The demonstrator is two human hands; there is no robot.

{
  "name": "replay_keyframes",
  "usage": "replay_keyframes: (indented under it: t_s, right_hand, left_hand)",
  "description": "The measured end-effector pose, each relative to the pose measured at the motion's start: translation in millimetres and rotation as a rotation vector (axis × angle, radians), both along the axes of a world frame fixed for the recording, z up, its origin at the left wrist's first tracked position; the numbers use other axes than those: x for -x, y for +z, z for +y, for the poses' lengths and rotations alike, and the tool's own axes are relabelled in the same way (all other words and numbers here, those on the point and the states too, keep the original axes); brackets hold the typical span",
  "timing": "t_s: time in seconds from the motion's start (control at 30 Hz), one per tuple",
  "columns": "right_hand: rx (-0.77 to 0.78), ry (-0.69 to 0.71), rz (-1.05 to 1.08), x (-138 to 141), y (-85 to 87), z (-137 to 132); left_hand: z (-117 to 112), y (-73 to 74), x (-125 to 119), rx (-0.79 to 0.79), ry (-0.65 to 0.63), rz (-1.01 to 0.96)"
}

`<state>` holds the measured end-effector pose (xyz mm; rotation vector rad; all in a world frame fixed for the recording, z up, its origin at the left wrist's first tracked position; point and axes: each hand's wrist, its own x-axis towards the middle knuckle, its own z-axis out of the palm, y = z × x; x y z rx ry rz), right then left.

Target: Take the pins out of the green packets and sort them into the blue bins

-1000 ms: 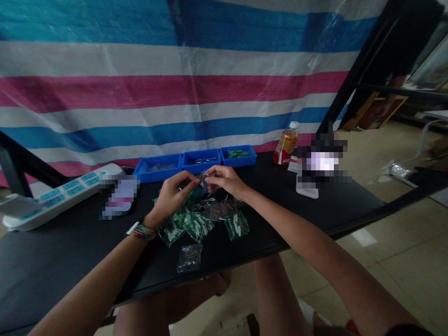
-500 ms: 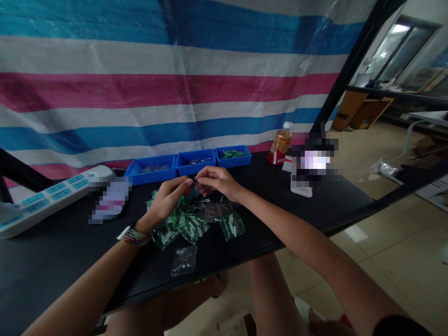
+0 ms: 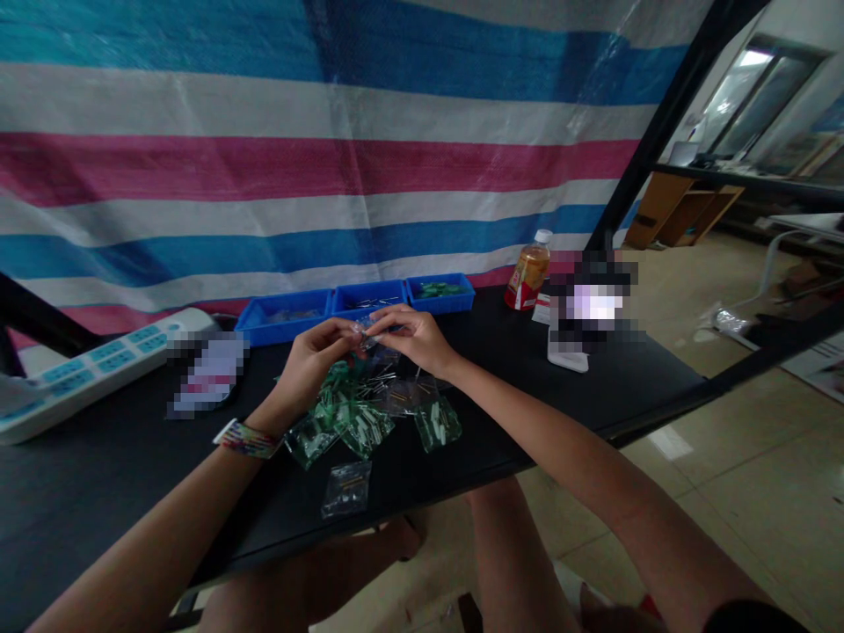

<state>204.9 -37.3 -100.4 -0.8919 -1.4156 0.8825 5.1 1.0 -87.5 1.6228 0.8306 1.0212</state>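
Plastic (image 3: 365,323) sits pinched between left hand (image 3: 311,359) and right hand (image 3: 420,341) fingertips. Loosening either pinch could drop it onto near green packets (image 3: 344,403).

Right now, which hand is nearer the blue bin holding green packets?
Right. The right hand is just in front of the blue bin, slightly to its left; the left hand is farther left.

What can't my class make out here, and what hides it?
All in the head view:
Contents of the crinkled clear plastic, if any: covered by the left hand and right hand.
Left end of the long white power strip: cut off by the picture's left edge.
Wording on the red-labelled, white-capped plastic bottle: too small.
Pieces in the leftmost blue plastic tray: too small and dim.
Bright object at right: masked by pixelation.
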Motion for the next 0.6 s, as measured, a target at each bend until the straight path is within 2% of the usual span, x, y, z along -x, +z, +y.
replay_keyframes:
  t_s: [0.17,0.27,0.4,0.5,0.6]
  right_hand:
    - [0.213,0.044,0.128,2,-3.8,1]
    - [0.22,0.013,0.139,1,-3.9,2]
    - [0.198,-0.098,0.082,-4,-6.0,8]
    - [0.136,-0.204,-0.138,-14,-8.5,13]
    - [0.034,-0.285,-0.543,-26,-9.5,13]
  left_hand:
    - [1,2.1,-1,-0.043,0.11,-0.009]
    - [8,-0.8,2,-0.048,0.189,-0.065]
    - [27,-3.7,12,-0.014,0.4,-0.236]
    - [39,-1.9,21,0.048,0.493,-0.337]
    - [43,3.0,28,0.083,0.517,-0.362]
